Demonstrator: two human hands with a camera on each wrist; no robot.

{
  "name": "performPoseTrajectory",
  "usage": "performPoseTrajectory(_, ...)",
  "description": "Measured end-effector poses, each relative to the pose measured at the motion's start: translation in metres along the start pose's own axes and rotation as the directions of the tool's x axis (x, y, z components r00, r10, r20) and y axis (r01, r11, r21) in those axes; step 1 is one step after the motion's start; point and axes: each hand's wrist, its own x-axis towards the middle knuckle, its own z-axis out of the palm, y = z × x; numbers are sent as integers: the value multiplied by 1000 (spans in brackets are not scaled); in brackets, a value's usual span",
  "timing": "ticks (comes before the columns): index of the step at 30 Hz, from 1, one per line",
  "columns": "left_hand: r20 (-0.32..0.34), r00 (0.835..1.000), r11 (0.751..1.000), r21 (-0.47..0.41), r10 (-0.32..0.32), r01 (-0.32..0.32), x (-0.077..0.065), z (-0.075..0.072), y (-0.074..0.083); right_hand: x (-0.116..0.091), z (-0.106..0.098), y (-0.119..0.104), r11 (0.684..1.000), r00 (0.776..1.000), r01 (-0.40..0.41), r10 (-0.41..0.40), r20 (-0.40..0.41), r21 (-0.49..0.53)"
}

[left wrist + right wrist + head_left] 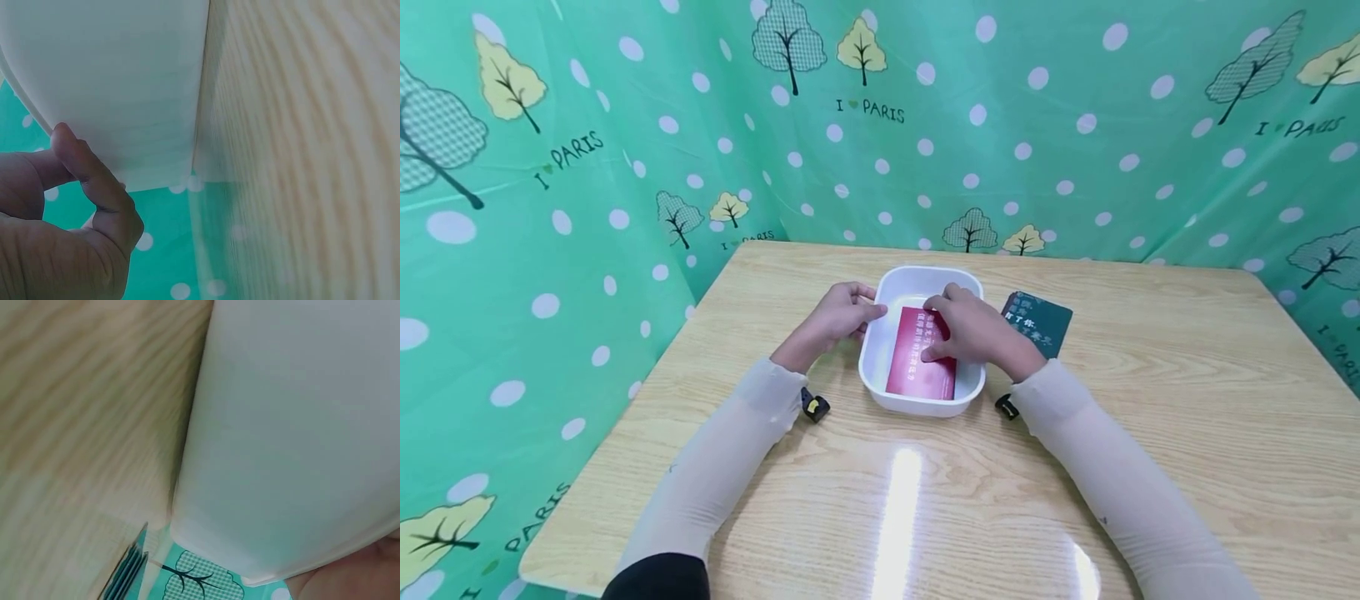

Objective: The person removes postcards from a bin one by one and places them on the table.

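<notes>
A white plastic basin (874, 379) sits on the table, and a red card (921, 379) printed with white characters lies inside it. My left hand (841, 315) pinches the basin's left rim; in the left wrist view a bent finger (94, 169) meets the outer wall just under the rim. My right hand (973, 323) reaches over the right rim, with bent fingers at the red card's far end and the thumb on its face. The right hand covers part of the card. In the right wrist view the basin's side wall (281, 437) hides most of that hand.
Dark green cards (1045, 321) lie stacked right of the basin, partly behind the right wrist; the right wrist view shows the stack (128, 575) edge-on. Black wrist straps (815, 406) show under both sleeves. A green patterned curtain (910, 183) hangs behind the wooden table (1172, 375).
</notes>
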Motion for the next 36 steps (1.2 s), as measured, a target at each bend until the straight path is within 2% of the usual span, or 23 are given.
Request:
performPoseTrajectory(5,-3,1000,1000,8,-3,3,0,0,1,-3,-9,-1,994,999,-3,7,-39,109)
performPoseTrajectory(12,-8,1000,1000,15,0,0,0,1,3,-9,-28,-3,982,990,47,-20,-141,184)
performPoseTrajectory(19,-2,1000,1000,11,1,-1,1,1,2,-15,-42,-7,947,983,86,-30,-182,310)
performPoseTrajectory(22,-5,1000,1000,19,1,-1,2,1,1,-20,-49,-8,939,976,105,-34,-216,328)
performPoseTrajectory(25,-7,1000,1000,28,-4,4,2,1,0,-25,-57,-9,932,961,142,-49,-274,333)
performPoseTrajectory(31,-17,1000,999,40,-16,17,2,0,-2,-35,-74,-8,929,905,233,-99,-414,286)
performPoseTrajectory(36,-20,1000,999,38,-20,21,2,0,-1,-43,-86,-4,933,873,228,-70,-483,279)
